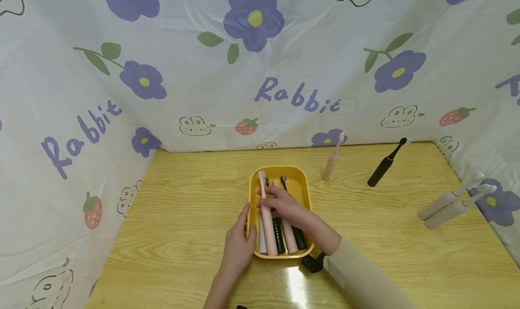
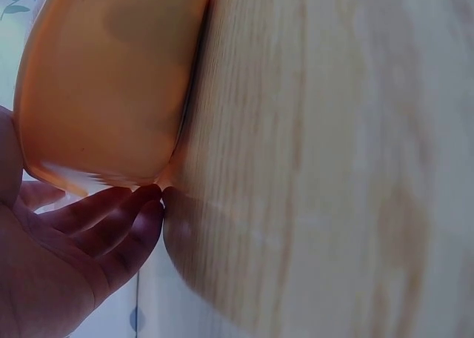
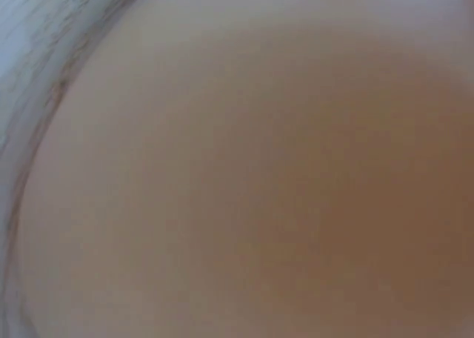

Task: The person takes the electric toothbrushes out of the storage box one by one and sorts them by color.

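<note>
A yellow tray (image 1: 300, 182) on the table holds several electric toothbrushes side by side. My right hand (image 1: 284, 205) reaches over it from the right and pinches a pink electric toothbrush (image 1: 268, 232) around its upper handle, brush head pointing away from me. Under and beside that hand lie a white toothbrush (image 1: 262, 237), a black one with a row of marks (image 1: 278, 237), another pink one (image 1: 290, 237) and a plain black one (image 1: 299, 239). My left hand (image 1: 239, 243) grips the tray's left side, its fingers against the outer wall (image 2: 104, 78). The right wrist view is a blur.
Standing right of the tray are a pink toothbrush (image 1: 331, 162), a black toothbrush (image 1: 382, 170) and two whitish toothbrushes (image 1: 438, 205), (image 1: 447, 214) close together. A patterned cloth (image 1: 227, 88) rises behind the wooden table (image 1: 195, 200) and along its sides.
</note>
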Demonstrator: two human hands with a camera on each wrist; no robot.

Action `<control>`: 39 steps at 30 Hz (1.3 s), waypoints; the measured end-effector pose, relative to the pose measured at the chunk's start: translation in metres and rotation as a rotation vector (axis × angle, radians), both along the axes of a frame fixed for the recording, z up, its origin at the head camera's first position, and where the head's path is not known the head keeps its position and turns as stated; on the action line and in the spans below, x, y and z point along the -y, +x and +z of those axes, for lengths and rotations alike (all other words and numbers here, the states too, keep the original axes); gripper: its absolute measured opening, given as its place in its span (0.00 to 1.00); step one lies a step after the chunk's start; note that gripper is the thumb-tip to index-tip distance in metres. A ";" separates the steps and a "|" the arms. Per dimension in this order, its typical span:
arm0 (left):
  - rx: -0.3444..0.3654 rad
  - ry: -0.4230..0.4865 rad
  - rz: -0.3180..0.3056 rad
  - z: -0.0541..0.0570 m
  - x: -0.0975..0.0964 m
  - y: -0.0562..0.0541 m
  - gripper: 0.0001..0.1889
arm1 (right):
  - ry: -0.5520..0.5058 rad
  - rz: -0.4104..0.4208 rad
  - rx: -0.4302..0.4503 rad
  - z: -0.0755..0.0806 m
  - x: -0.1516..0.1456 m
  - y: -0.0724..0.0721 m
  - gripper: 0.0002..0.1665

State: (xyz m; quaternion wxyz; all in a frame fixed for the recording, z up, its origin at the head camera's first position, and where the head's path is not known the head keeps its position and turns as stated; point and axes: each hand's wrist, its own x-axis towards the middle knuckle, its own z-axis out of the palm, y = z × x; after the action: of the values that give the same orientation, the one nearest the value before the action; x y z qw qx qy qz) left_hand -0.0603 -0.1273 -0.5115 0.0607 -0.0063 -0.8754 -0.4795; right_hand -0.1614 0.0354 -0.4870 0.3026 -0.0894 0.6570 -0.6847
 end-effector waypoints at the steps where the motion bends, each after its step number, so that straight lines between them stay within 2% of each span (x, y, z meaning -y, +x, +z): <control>1: 0.000 0.000 0.001 0.000 0.000 0.000 0.31 | -0.007 0.005 0.009 0.000 -0.001 0.001 0.25; 5: 0.002 0.006 0.003 0.000 -0.001 0.001 0.31 | -0.007 0.032 0.025 0.001 -0.008 0.004 0.23; 13: 0.020 0.016 -0.004 0.001 -0.001 0.000 0.31 | 0.057 0.098 -0.038 0.006 -0.027 0.016 0.28; 17: 0.022 0.009 -0.002 0.001 -0.001 0.000 0.31 | 0.052 0.101 -0.046 0.009 -0.033 0.024 0.30; 23: 0.019 0.001 0.004 0.001 -0.002 0.000 0.31 | 0.030 0.097 -0.101 0.015 -0.040 0.032 0.31; 29: 0.024 0.012 0.010 0.001 -0.003 0.000 0.31 | 0.013 0.067 -0.153 0.027 -0.050 0.038 0.30; 39: 0.026 0.000 0.016 0.002 -0.003 -0.001 0.31 | -0.065 -0.033 -0.234 0.044 -0.069 0.044 0.28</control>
State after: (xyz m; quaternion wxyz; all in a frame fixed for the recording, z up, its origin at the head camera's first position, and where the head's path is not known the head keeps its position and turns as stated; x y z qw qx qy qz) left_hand -0.0610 -0.1239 -0.5094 0.0532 0.0072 -0.8762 -0.4790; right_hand -0.1176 0.1044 -0.4432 0.2098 -0.1676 0.6668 -0.6952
